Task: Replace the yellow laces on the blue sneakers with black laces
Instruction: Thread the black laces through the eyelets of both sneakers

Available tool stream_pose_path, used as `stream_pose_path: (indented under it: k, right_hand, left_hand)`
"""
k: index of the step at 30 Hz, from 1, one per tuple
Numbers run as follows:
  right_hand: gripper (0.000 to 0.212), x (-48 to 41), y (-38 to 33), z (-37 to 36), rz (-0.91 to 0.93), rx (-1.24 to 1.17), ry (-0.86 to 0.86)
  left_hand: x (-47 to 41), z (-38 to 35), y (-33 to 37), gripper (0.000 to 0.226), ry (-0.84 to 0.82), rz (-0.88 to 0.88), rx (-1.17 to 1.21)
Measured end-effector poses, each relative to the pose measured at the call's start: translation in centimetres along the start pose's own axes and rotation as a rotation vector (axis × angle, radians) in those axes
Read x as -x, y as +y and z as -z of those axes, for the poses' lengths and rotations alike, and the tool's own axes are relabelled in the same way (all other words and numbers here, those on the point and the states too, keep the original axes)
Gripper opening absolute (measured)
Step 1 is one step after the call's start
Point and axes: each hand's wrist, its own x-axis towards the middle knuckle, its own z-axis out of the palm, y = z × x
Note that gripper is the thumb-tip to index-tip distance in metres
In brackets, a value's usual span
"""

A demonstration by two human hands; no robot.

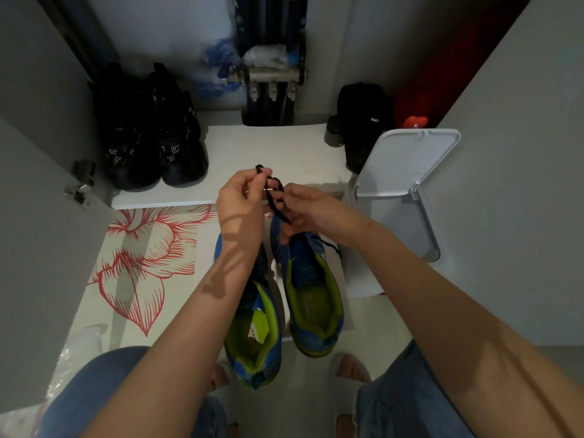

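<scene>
Two blue sneakers with lime-green lining stand side by side on the floor, toes pointing away from me. The left sneaker (pixel 257 336) shows dark lacing under my forearm. The right sneaker (pixel 314 292) has a short black lace end trailing at its right side. Above the toes, my left hand (pixel 241 197) pinches the upper part of a black lace (pixel 274 200). My right hand (pixel 303 210) pinches the same lace lower down, near the right sneaker's toe. No yellow lace is visible.
A pair of black shoes (pixel 155 137) sits on the white shelf (pixel 268 147) at the back left. A white bin with its lid up (pixel 401 184) stands at the right. A black bag (pixel 363 121) sits behind the bin. A mat with a red flower print (pixel 142 263) lies at the left.
</scene>
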Motion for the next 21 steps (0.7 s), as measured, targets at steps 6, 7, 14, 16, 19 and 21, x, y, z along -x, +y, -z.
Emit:
stream_pose_path:
  k: [6, 7, 14, 16, 19, 21]
  right_hand:
    - [0.019, -0.4, -0.7, 0.6, 0.099, -0.330, 0.132]
    - [0.019, -0.5, -1.1, 0.4, 0.109, -0.401, 0.114]
    - [0.020, 0.1, -3.4, -0.6, 0.201, -0.770, 0.066]
    - [0.019, 0.2, -3.2, 0.0, 0.184, -0.749, 0.143]
    - [0.018, 0.2, -2.4, 1.1, 0.097, -0.544, 0.313]
    - [0.017, 0.1, -1.9, 1.4, 0.046, -0.425, 0.366]
  left_hand:
    - [-0.1, 0.7, -2.4, 0.020, -0.268, 0.158, -0.601]
    - [0.4, 0.5, -2.7, 0.024, -0.397, 0.152, -0.760]
    - [1.3, 0.0, -3.6, 0.026, -0.335, 0.140, -0.798]
    - [1.2, 0.1, -2.6, 0.026, -0.227, 0.086, -0.687]
    - [1.2, 0.1, -0.6, 0.020, -0.063, 0.075, -0.373]
    - [1.2, 0.1, 0.2, 0.020, -0.028, 0.075, -0.284]
